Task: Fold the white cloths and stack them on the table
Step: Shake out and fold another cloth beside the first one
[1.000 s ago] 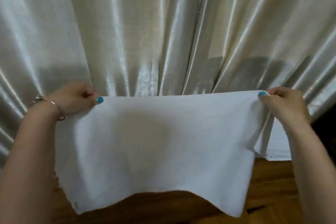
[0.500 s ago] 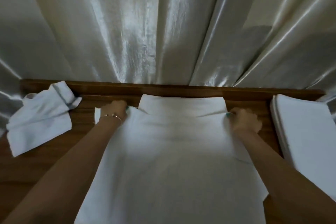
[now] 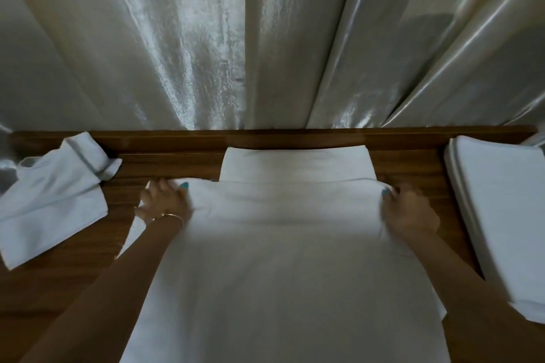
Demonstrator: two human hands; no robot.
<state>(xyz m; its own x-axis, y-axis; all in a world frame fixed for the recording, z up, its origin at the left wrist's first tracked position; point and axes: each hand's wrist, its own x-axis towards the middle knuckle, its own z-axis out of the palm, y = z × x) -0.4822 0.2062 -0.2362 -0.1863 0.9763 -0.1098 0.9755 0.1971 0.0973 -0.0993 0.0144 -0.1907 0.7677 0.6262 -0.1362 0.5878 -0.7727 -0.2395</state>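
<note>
- Wooden tabletop (image 3: 177,160), dark brown, runs along pale, glossy curtains (image 3: 182,38) hanging at its far edge.
- White cloth (image 3: 283,259) lies spread flat across the tabletop's middle, overlapping a folded cloth (image 3: 295,163) by the far edge.
- Left hand (image 3: 165,200) and right hand (image 3: 410,212) pinch the spread cloth's far corners.
- Crumpled cloth (image 3: 50,203) sits toward the left edge; a neat stack of folded cloths (image 3: 501,209) toward the right edge.

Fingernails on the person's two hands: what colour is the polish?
Teal polish, seen in the head view on the left hand and right hand.
</note>
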